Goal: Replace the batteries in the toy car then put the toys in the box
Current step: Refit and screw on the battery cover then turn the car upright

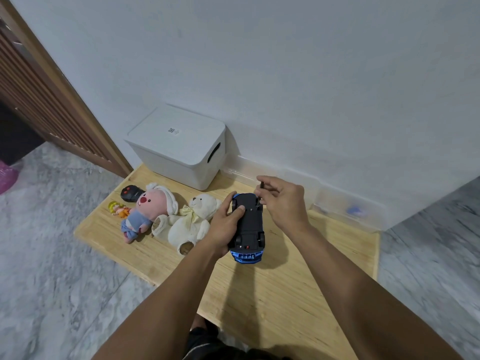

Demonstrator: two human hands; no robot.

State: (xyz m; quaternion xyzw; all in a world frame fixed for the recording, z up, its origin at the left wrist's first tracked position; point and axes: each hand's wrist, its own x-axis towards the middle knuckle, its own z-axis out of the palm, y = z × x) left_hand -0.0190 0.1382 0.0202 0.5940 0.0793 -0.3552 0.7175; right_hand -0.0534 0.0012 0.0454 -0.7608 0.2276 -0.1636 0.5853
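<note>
Left hand (pixel 225 224) grips an upturned blue toy car (pixel 248 224) over the wooden table (pixel 285 294), while the right hand (pixel 281 201) pinches a thin dark tool (pixel 260 189), apparently a screwdriver, beside its underside. Battery work looks barely begun. White box (pixel 179 146) sits lidded; white bear (pixel 191 222), pink plush (pixel 148 211), black remote (pixel 130 194) and small figurine (pixel 119 208) wait unpacked.
</note>
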